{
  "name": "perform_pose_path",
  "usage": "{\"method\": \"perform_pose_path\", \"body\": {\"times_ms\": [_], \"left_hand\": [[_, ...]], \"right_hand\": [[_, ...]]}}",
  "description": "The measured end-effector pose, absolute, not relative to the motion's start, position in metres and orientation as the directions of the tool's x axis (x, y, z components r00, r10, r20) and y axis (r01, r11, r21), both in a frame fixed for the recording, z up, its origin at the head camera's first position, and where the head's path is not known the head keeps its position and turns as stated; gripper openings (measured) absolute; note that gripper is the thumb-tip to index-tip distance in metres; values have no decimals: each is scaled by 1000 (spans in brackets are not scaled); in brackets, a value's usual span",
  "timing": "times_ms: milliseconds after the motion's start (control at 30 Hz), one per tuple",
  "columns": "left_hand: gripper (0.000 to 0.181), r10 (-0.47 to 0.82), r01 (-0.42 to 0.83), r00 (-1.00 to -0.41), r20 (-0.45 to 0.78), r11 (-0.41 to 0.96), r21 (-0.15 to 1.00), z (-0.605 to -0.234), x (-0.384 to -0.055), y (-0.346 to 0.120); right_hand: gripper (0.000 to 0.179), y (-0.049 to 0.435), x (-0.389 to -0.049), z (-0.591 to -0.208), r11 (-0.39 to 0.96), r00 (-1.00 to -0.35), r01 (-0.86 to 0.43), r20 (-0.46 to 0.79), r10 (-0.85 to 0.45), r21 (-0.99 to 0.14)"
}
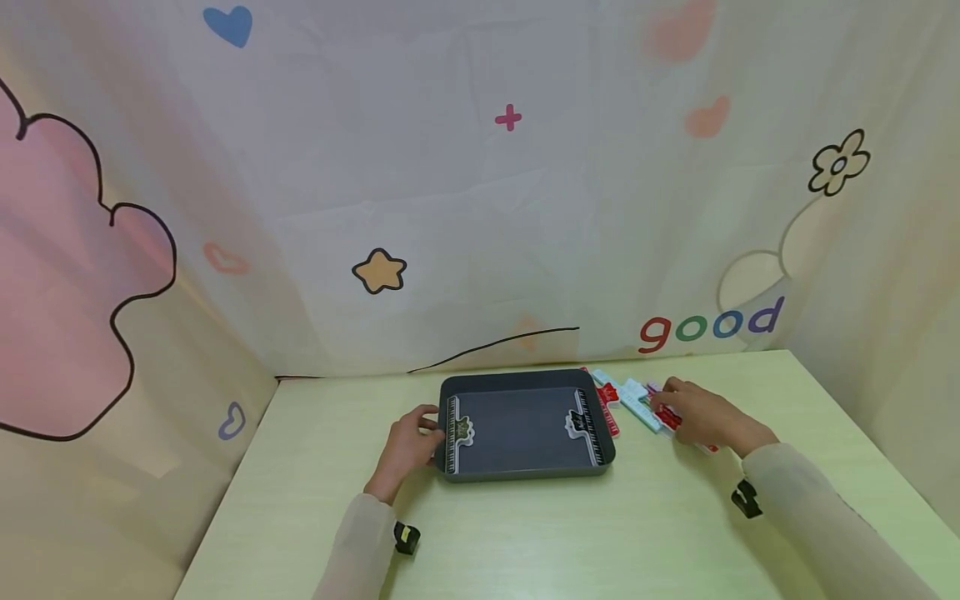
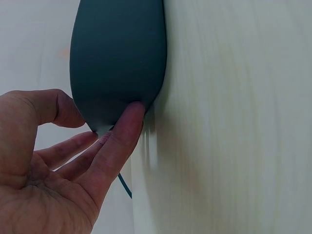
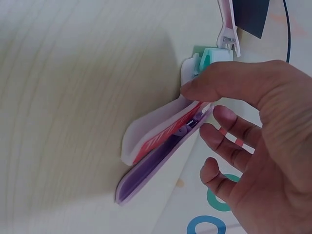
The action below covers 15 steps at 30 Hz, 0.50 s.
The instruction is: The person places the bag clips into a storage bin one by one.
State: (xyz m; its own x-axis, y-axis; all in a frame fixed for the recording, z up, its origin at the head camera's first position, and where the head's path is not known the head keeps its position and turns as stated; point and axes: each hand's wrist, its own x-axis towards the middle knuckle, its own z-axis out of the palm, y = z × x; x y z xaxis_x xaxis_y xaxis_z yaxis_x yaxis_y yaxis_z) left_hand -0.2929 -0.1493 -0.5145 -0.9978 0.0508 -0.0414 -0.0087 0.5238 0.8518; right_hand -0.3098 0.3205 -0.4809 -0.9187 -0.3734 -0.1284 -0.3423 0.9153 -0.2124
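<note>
Lane free along table front [image 1: 570,537]; tray [image 1: 517,429] blocks middle.

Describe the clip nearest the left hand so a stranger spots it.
Find the dark tray on the table. Inside, along its left wall by the left hand, lies a black-and-white clip. Its tab points right; the opposite clip points its tab left.

On the white cartoon-printed cloth backdrop [image 1: 465,183], I read "good" in rounded lowercase letters [image 1: 711,323], red, green, blue and purple, towards four o'clock; a magenta plus sign [image 1: 508,117] stands near one o'clock.
</note>
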Motion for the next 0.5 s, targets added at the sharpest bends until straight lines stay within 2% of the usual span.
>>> {"method": "perform_pose_path", "body": {"times_ms": [500], "left_hand": [[44,47,-14,-998,-45,522,853,-513,-291,-148]], "right_hand": [[46,314,-303,-471,913,-908,-357,-156,-389,-200]]}}
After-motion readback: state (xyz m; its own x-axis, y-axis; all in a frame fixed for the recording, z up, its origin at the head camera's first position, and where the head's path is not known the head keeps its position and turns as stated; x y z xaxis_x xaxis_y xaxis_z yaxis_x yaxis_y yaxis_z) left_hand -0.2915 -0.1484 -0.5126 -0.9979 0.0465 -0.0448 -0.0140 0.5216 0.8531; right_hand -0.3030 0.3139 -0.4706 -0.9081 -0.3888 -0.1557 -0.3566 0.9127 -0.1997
